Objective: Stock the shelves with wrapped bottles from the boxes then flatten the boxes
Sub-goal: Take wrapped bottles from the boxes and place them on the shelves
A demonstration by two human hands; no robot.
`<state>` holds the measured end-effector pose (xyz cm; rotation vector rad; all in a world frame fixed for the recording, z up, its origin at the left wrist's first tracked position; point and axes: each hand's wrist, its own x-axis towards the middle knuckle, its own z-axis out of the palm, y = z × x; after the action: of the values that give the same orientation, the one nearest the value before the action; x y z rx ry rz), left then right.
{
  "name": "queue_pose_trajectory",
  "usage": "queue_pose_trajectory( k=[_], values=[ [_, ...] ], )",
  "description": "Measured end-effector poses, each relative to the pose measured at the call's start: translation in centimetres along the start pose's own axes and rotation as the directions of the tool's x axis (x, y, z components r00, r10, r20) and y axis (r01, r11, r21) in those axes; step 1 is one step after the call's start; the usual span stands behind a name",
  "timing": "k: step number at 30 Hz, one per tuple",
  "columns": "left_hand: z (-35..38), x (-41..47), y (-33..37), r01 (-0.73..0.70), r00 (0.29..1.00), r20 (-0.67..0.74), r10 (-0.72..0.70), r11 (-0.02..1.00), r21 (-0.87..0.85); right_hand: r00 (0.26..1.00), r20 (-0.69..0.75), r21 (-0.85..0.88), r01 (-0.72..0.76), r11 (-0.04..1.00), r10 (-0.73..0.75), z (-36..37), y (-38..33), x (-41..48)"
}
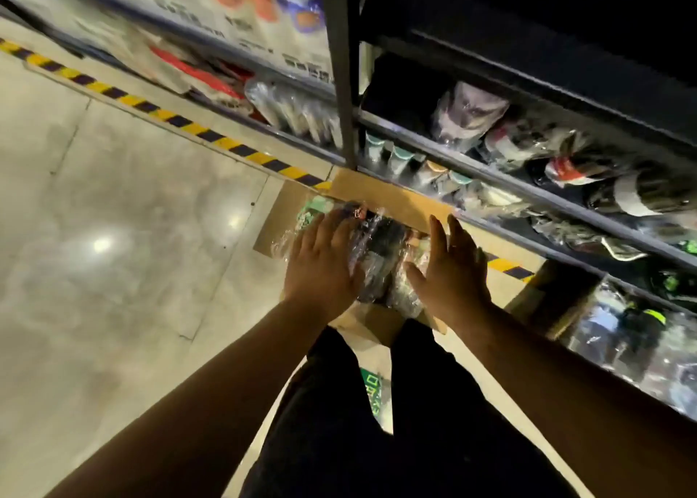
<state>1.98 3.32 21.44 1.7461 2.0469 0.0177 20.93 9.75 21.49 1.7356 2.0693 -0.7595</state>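
While our left hand point(320, 256) and right hand point(449, 267) flank the wrapped bottles point(377, 267) with straight, unclenched fingers, we should squeeze inward evenly before lifting

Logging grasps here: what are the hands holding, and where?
Nothing is gripped: the left hand lies flat on the wrapped bottles, and the right hand is open beside them.

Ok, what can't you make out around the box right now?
Head view only.
Inside of the box, and how many wrapped bottles remain: covered by left hand, right hand and legs.
Whether the right hand touches the wrapped bottles: unclear.
Upper shelf labels: blurred.
Top right shelf: too dark.
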Motion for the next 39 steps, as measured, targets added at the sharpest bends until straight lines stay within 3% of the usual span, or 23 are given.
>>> queue_pose_trajectory(
  k=[8,17,24,28,34,39],
  values=[
    [15.2,4.0,-8.4,0.223,0.96,0.186,-0.211,0.974,-0.046,0.991,0.13,0.001,-0.014,1.0,0.014,17.5,0.0,9.8],
    [28.7,13.7,-18.5,0.559,0.824,0.184,-0.536,0.822,-0.108,0.991,0.081,0.159,-0.114,0.981,0.102,29.3,1.8,15.4],
    [31.5,13.8,-20.8,0.538,0.838,0.225,-0.496,0.819,-0.199,0.992,0.08,0.286,-0.115,0.951,0.096,33.0,-0.3,16.1],
    [31.3,13.1,-21.7,0.56,0.825,0.258,-0.502,0.788,-0.255,0.991,0.074,0.45,-0.133,0.883,0.112,32.8,-3.9,16.8],
    [29.8,9.9,-24.1,0.617,0.787,0.259,-0.56,0.715,-0.328,0.923,0.261,0.64,-0.384,0.666,0.282,33.3,-9.5,20.1],
    [28.6,6.9,-26.1,0.642,0.76,0.261,-0.595,0.625,-0.445,0.858,0.271,0.569,-0.508,0.647,0.435,34.9,-12.0,22.3]
  ],
)
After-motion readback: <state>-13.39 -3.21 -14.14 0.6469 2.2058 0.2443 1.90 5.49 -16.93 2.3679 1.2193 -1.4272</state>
